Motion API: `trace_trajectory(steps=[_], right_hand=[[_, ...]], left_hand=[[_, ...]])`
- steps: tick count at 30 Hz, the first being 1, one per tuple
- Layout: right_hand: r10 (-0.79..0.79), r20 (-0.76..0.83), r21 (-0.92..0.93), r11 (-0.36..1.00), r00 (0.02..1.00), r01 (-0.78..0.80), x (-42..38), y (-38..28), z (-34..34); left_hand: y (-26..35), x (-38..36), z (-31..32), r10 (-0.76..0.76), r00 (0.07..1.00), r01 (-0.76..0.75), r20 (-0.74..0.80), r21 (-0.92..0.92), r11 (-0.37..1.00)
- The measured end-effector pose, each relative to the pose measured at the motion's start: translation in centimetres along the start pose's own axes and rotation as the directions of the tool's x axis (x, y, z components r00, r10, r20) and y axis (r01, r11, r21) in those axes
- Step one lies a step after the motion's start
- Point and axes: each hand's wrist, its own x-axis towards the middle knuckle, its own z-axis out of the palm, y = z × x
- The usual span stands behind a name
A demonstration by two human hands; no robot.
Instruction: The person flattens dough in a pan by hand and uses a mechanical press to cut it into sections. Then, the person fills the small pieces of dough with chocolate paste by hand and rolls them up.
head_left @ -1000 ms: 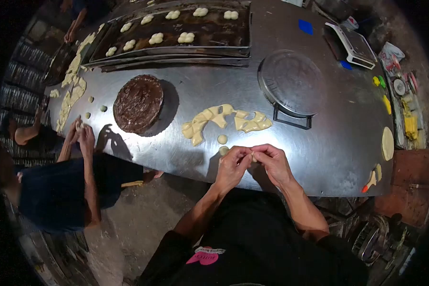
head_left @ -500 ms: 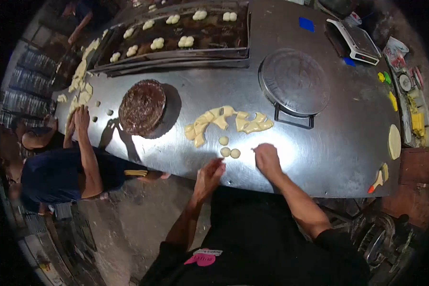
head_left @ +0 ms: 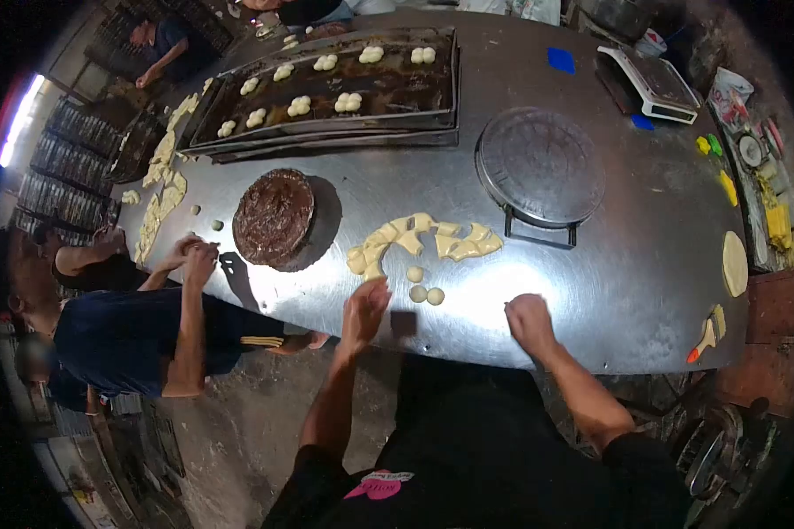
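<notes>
Head view: on my feed, three small, pale dough balls (head_left: 435,297) sit close together on a steel table (head_left: 626,309), just beside a cut dough sheet (head_left: 384,242). I judge the balls light, soft, slightly tacky and easily dented; I would cup one loosely around its sides rather than pinch it. The sheet looks limp and stretchy, best lifted by an edge.

The left hand (head_left: 364,310), fingers curled, is near the sheet's left end; I cannot tell whether it grips anything. The right hand (head_left: 529,324) is loosely closed, apart from the dough; its inside is hidden from me.

The tabletop is smooth, with bright glare. Beyond are a round metal pan (head_left: 543,167), a brown-coated disc (head_left: 273,219) and a baking tray (head_left: 326,139) bearing dough clusters. Leftward, another person's hands (head_left: 192,252) are at the table, near dim racks (head_left: 66,185).
</notes>
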Motion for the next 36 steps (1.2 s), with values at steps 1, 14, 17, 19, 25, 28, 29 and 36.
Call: trace_trajectory(steps=[1,14,17,19,25,28,29,36], right_hand=[[0.085,-0.061,-0.067,0.994,0.995,-0.089,1.5,-0.3,-0.2],[0.481,0.079,0.237,0.842,0.873,-0.485,4.5,-6.5,1.7],[0.417,0.168,0.329,0.831,0.893,-0.449,9.9,-8.3,5.5],[0.179,0.154,0.250,0.944,0.972,-0.214,10.7,-7.6,8.0],[0.310,0.189,0.314,0.880,0.932,-0.357,10.4,-7.5,7.8],[0.262,0.168,0.261,0.918,0.950,-0.299,11.0,-7.5,8.6],[0.243,0.158,0.239,0.931,0.957,-0.276,11.1,-7.9,8.9],[0.071,0.447,0.155,0.976,0.892,-0.155,10.6,-7.8,5.2]], left_hand=[[0.6,0.9,-0.3,0.090,0.996,-0.089,0.005,0.152,0.984],[1.2,5.7,3.3,0.329,0.872,-0.400,0.361,0.139,0.906],[0.9,5.9,3.6,0.276,0.889,-0.352,0.365,0.160,0.922],[0.7,5.8,3.5,0.316,0.887,-0.382,0.335,0.151,0.912],[-0.2,5.3,2.6,0.169,0.895,-0.219,0.413,0.079,0.972],[0.4,5.3,3.1,0.212,0.890,-0.283,0.404,0.124,0.951],[0.5,5.2,2.8,0.206,0.893,-0.279,0.401,0.132,0.951],[1.1,3.3,2.0,0.255,0.871,-0.346,0.420,0.155,0.925]])
